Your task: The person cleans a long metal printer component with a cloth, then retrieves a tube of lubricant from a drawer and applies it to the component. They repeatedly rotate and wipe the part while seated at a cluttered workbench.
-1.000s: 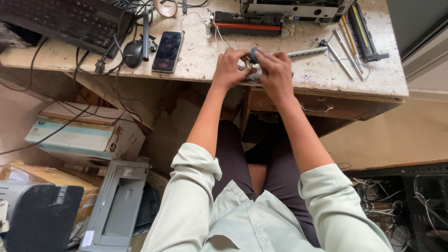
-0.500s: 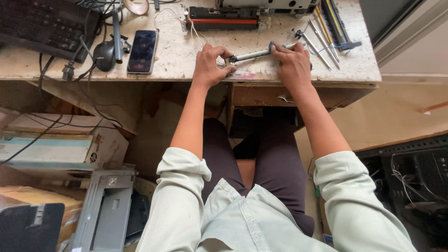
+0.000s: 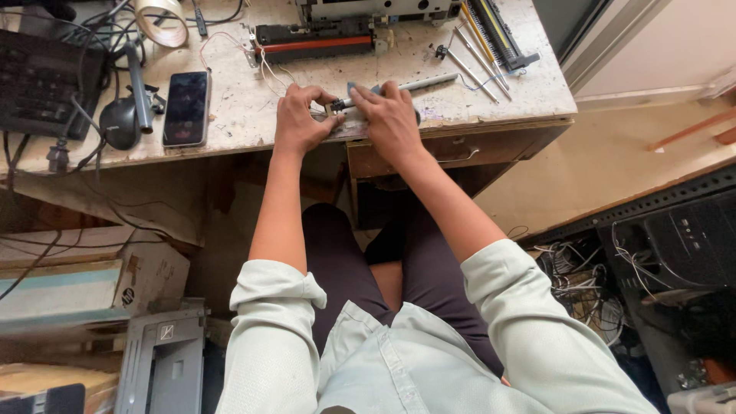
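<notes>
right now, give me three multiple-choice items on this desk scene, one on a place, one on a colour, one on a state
1. Where does the phone lie?
A. On the desk, on the left hand's side
B. On the floor
C. On the cardboard box

2. What colour is the stripe along the black cartridge unit at the back of the desk?
A. Green
B. Red-orange
C. White

3. How is the grey roller held?
A. Lying untouched
B. In one hand only
C. Both hands on it

Answers:
1 A, it lies flat on the desk top beyond the left hand.
2 B, a red-orange band runs its length.
3 C, the left hand and right hand both grip its end.
</notes>
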